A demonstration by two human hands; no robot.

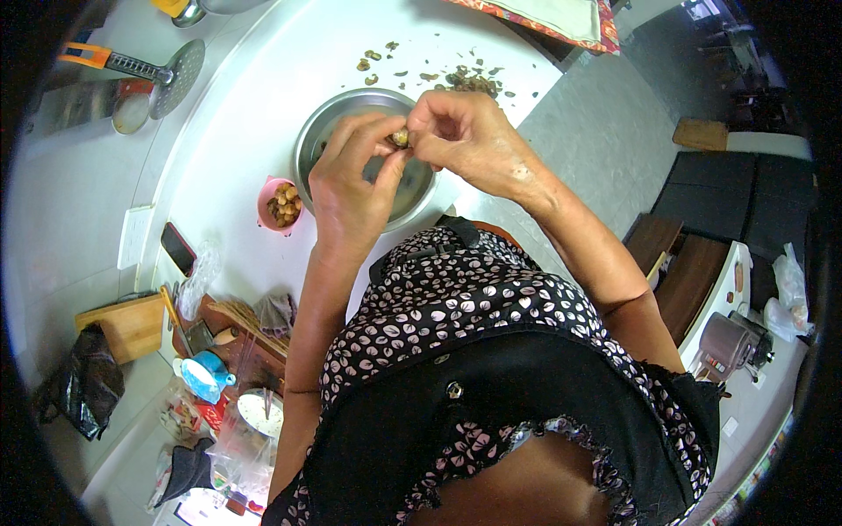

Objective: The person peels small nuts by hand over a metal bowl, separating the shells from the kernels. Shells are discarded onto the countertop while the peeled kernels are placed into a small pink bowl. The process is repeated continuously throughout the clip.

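Observation:
Over a round steel basin (304,158) with liquid in it, my left hand (355,171) pinches a small yellowish-brown nut or fruit (398,137). The fingertips of my right hand (460,135) meet it from the other side, thumb and index finger pressed together; whether they grip a bit of it is hidden. Brown shell or peel pieces (472,82) lie heaped and scattered on the white counter beyond the basin. A pink bowl (265,197) holding several rounded brown pieces (285,205) stands just left of the basin.
A smartphone (178,248) and a clear plastic bag (200,279) lie at the counter's left edge. A skimmer (177,79) hangs at upper left. Lower left are a wooden cutting board (125,325) and a blue-and-white pot (205,376). A red-patterned cloth (605,29) lies at the top.

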